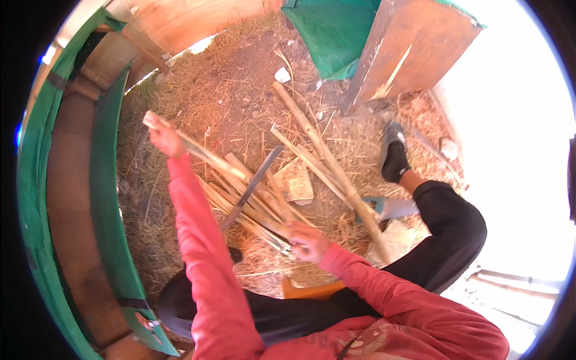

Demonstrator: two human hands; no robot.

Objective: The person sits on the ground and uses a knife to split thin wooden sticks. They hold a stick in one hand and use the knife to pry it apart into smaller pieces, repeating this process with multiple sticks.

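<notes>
My left hand (165, 139) is closed around the far end of a bamboo pole (207, 155), which slants back toward my knees. Near the pole's other end, my right hand (307, 241) is closed with its fingers on a bamboo piece; whether it is the same pole I cannot tell. Across the bamboo lies a long dark machete blade (257, 181), held by neither hand. Several split bamboo strips (240, 210) are bunched on the ground between my legs. A pale wooden block (294, 180) sits just beyond them.
A thick bamboo pole (324, 150) lies at the right, over a handsaw (396, 207) with a teal handle. Something orange (315, 290) is by my lap. Green-covered boards (108, 180) stand at the left, and a wooden panel (414, 48) stands far right. Dry straw covers the ground.
</notes>
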